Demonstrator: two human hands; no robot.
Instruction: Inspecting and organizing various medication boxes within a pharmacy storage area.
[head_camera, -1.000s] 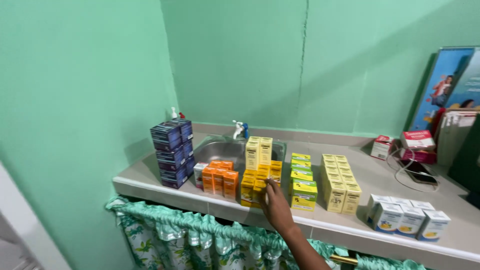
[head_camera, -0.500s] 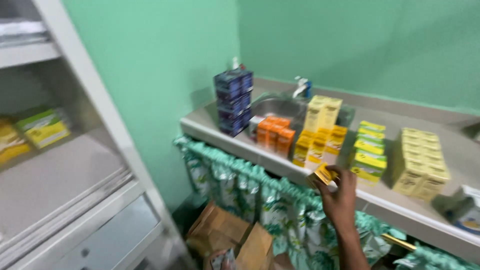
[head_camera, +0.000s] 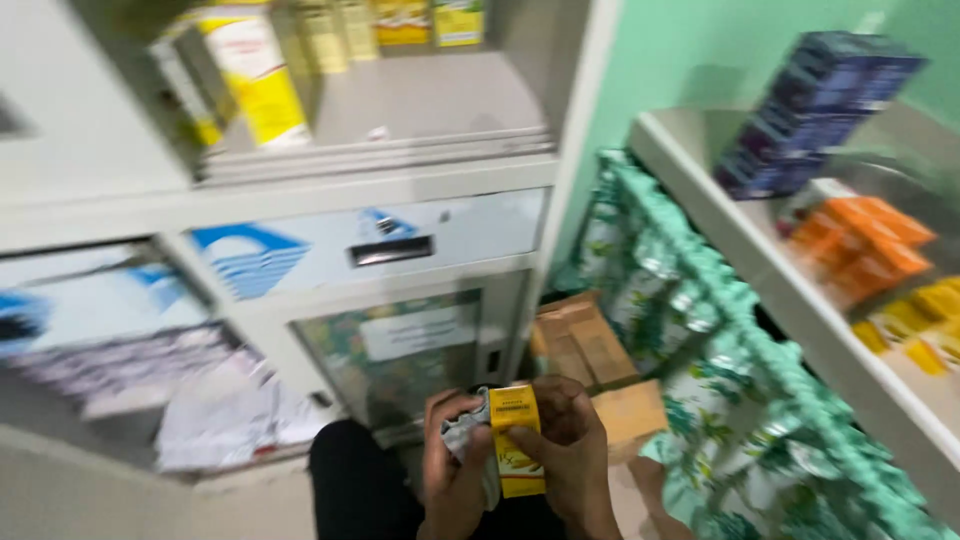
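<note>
One small yellow box (head_camera: 517, 440), upright, orange-printed, between both hands.

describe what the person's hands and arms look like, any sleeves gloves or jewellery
Both hands are bare: no gloves on the left hand or the right hand. No rings, watch or bracelet show, though the picture is blurred. No sleeve reaches either wrist, and the forearms run out of view at the bottom edge.
</note>
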